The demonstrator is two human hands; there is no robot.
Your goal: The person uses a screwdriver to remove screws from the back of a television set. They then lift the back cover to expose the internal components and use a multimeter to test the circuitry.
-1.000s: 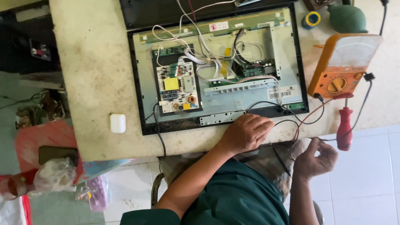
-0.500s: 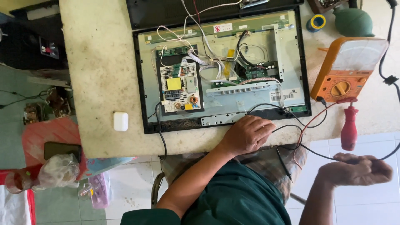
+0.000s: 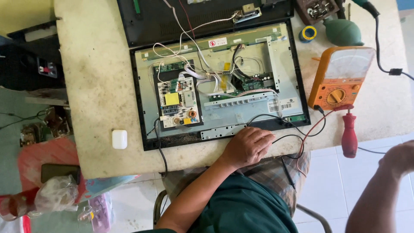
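Note:
My left hand [image 3: 248, 146] rests palm down on the near table edge, against the bottom rim of an opened flat-screen set [image 3: 142, 108]. Its fingers are curled, and black and red meter leads [image 3: 302, 138] run out from beside them; whether it grips them is hidden. The set lies face down with a power board [image 3: 177, 101] and a green main board [image 3: 252, 84] exposed. My right hand [image 3: 399, 157] is off the table at the right frame edge, partly cut off. An orange multimeter [image 3: 340, 77] lies to the right of the set.
A red-handled screwdriver [image 3: 349, 133] lies by the table's front edge under the meter. A small white case [image 3: 119, 139] sits left of the set. The black back cover [image 3: 194, 17], a blue tape roll [image 3: 308, 33] and a green blower bulb [image 3: 343, 31] are at the back.
My right hand has swung out to the right, away from the table, and is now half out of view. My left hand has stayed put. The camera has moved closer.

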